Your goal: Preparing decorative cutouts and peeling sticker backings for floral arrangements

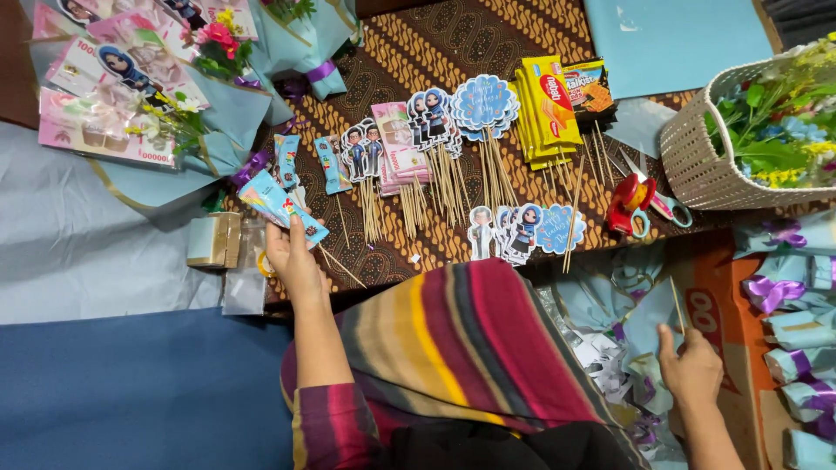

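Closest to us, our right hand (pixel 692 365) pinches a thin wooden skewer (pixel 677 305) near its lower end and holds it upright over the heap of pale blue wrapping scraps (pixel 610 300) by the cardboard box (pixel 723 313). We judge the skewer light and stiff but easy to snap, so low on the shaft seems the place to hold it. Further out, our left hand (pixel 294 261) grips a small blue snack packet (pixel 280 205) from below, at the edge of the patterned brown cloth (pixel 418 43). The packet looks light, crinkly and a little slippery, best taken by its flat sides. Beyond lie rows of cartoon figure picks (pixel 435 117), yellow snack packs (pixel 549 100) and red-handled scissors (pixel 640 204). Farthest off stand a white woven basket (pixel 697 157) of flowers and finished blue bouquets (pixel 174 104).
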